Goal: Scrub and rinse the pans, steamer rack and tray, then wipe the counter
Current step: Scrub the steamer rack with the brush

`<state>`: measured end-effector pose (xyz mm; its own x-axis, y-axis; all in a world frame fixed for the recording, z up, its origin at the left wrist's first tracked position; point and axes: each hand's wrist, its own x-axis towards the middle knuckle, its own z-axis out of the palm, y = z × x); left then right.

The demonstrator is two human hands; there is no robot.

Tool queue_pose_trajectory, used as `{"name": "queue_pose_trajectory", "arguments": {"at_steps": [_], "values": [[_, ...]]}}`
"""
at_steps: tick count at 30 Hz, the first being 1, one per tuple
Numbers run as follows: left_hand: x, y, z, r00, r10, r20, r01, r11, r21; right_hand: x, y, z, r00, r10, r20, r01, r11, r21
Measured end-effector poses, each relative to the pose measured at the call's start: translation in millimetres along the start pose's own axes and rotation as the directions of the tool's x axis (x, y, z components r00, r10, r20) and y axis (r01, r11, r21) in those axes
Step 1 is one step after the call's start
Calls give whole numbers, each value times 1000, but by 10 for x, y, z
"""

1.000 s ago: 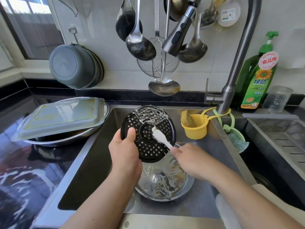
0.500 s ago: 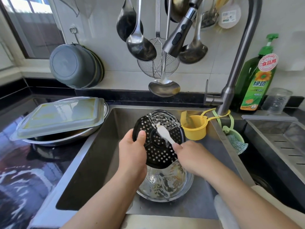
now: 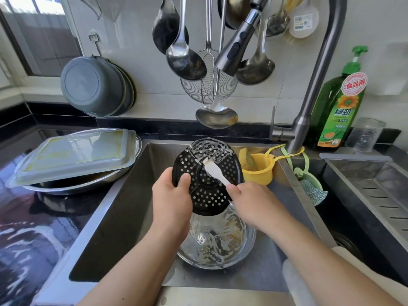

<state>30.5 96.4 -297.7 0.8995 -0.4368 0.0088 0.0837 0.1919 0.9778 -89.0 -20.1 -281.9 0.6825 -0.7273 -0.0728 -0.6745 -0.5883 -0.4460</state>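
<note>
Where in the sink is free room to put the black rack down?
Bare sink floor lies left of the soapy steel pan, up to the left wall. The right side is crowded: the pan, the yellow cup and the right hand with the brush.

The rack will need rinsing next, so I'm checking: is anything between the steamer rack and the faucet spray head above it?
Nothing visible does. The steamer rack, gripped by the left hand, sits below the spray head with open air between.

The green dish soap bottle [image 3: 339,111] reads "绿劲", its round red sticker "食品用"
</note>
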Motion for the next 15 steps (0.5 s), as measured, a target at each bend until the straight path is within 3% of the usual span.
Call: {"name": "queue_pose_trajectory", "arguments": {"at_steps": [3,6,9,15], "values": [[35,8,-37,998,-38,-54,36,998,-43,12,24,-21,990,77,114,-84,995,54],[-6,-22,25,993,-113,33,114,993,-17,0,31,-30,996,48,70,-51,998,39],[-45,-22,58,995,-54,80,50,997,58,51,46,-8,999,28,-18,-28,999,24],[35,-12,-21,995,-94,-14,94,995,-14,134,200,-22,978,144,152,-148,989,17]]}}
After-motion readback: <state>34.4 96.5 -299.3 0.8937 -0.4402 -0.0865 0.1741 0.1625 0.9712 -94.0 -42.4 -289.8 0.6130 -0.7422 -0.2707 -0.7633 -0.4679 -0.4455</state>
